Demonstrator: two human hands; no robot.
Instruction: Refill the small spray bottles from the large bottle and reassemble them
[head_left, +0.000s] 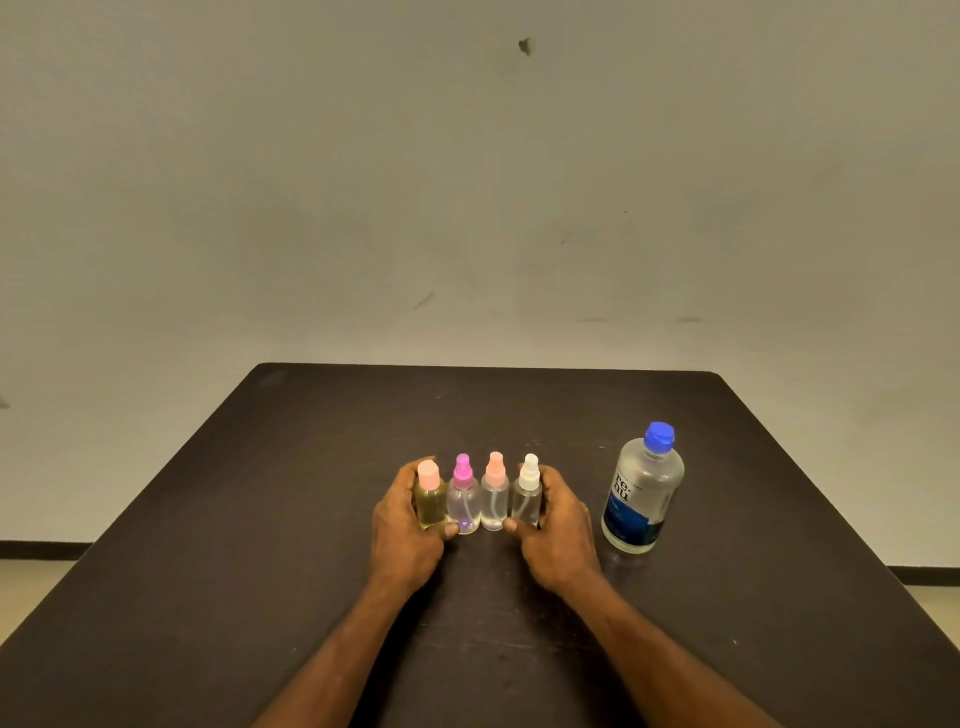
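Four small bottles (478, 499) in a row mid-table (260, 519), left hand (405, 525) curled round the yellowish end bottle (430, 499), right hand (558, 525) round the white-capped one (527, 493), large bottle (643, 491) upright just right

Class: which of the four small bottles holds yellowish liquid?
The leftmost small bottle, with a plain pink cap, gripped by the left hand; the other three look clear.

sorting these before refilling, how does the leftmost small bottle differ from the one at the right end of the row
The leftmost bottle holds yellowish liquid; the right-end bottle looks clear. The leftmost bottle has a broad, flat-topped pink cap; the right-end bottle has a narrow white spray top. The left hand holds the leftmost bottle, the right hand the right-end bottle. Both stand upright, capped, similar in size, on the dark table.
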